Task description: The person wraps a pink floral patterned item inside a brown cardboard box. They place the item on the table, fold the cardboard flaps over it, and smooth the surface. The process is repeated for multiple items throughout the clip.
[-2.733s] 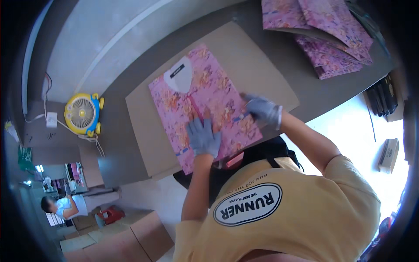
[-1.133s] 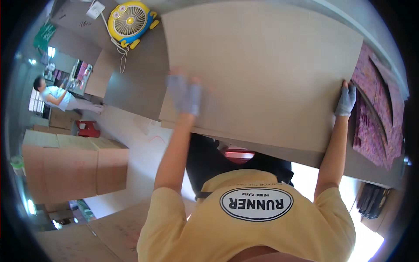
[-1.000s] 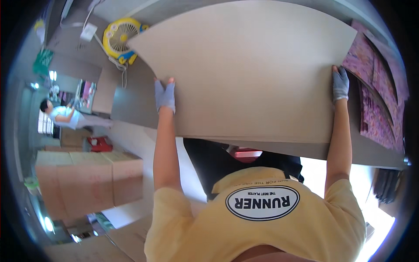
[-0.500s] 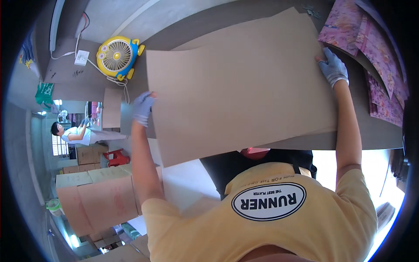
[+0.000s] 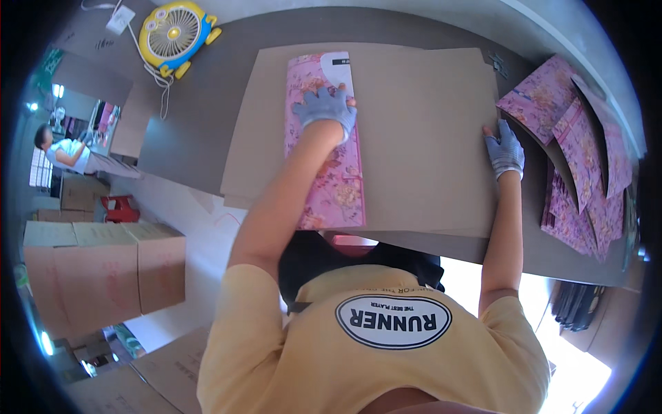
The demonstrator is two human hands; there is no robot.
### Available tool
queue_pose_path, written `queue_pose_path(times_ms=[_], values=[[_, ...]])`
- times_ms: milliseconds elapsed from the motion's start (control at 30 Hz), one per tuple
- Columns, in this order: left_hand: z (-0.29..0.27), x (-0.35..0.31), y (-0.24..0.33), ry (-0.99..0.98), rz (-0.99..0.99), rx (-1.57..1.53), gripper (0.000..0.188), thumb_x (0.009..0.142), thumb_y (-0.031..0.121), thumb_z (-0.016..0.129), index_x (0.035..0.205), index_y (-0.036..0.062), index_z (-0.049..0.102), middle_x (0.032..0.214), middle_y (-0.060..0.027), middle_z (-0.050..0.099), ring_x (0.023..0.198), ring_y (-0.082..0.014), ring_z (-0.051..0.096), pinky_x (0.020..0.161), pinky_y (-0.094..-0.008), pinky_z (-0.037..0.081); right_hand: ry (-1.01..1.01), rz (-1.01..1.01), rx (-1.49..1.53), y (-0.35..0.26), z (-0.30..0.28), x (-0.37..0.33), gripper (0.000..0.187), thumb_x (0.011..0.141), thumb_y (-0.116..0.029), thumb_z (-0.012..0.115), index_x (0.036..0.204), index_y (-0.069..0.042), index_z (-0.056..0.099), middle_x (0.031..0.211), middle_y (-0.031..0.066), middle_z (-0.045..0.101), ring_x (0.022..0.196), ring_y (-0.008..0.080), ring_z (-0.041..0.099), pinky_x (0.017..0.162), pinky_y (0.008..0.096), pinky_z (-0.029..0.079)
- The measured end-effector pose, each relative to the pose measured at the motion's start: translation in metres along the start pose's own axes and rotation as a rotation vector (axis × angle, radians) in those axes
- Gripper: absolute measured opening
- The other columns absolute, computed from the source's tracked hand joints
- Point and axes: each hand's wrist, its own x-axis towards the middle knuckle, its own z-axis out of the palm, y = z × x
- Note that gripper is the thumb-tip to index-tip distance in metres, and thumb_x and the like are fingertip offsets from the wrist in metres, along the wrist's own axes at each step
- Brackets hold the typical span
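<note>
A large brown cardboard sheet (image 5: 420, 138) lies flat before me, with edges of other sheets showing under it. Its left part is covered by a long pink floral panel (image 5: 334, 186) that has a white patch at the far end. My left hand (image 5: 324, 110), in a grey fingerless glove, presses on this panel with its fingers spread. At the sheet's right edge rests my right hand (image 5: 505, 148), gloved alike, its fingers stretched out and thumb apart. Whether the panel is a folded-over flap of the sheet I cannot tell.
Several folded pink floral cardboard pieces (image 5: 579, 172) stand at the right of the grey table (image 5: 189, 148). A yellow and blue fan (image 5: 174, 38) is at the far left. Brown cartons (image 5: 96, 276), a red stool (image 5: 119, 208) and another person (image 5: 72, 153) are off to the left.
The plain sheet held up between both hands is down on the table. A pink floral panel now shows on its left part, and my left hand has moved right onto it.
</note>
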Motion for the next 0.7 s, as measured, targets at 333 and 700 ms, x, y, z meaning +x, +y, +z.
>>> queue_pose_path(times_ms=[333,700], values=[[0.021,0.027,-0.026,0.251,-0.059,0.067,0.052,0.09,0.048,0.041,0.134,0.0193,0.049,0.146,-0.0198,0.033,0.129,-0.0405,0.034,0.102,-0.0589,0.023,0.052,-0.059,-0.014,0.01,0.01,0.004,0.061,0.085,-0.052,0.057,0.129,-0.01,0.053,0.119,0.0191,0.061,0.106,0.0375,0.059,0.089,0.0459,0.048],[0.055,0.03,-0.019,0.267,-0.071,-0.039,0.059,0.09,0.043,0.044,0.14,0.0129,0.04,0.144,-0.0198,0.035,0.13,-0.0405,0.032,0.104,-0.0608,0.019,0.135,-0.057,-0.103,0.005,0.015,0.006,0.056,0.088,-0.05,0.054,0.126,-0.008,0.056,0.112,0.0194,0.064,0.099,0.037,0.063,0.084,0.0443,0.049]])
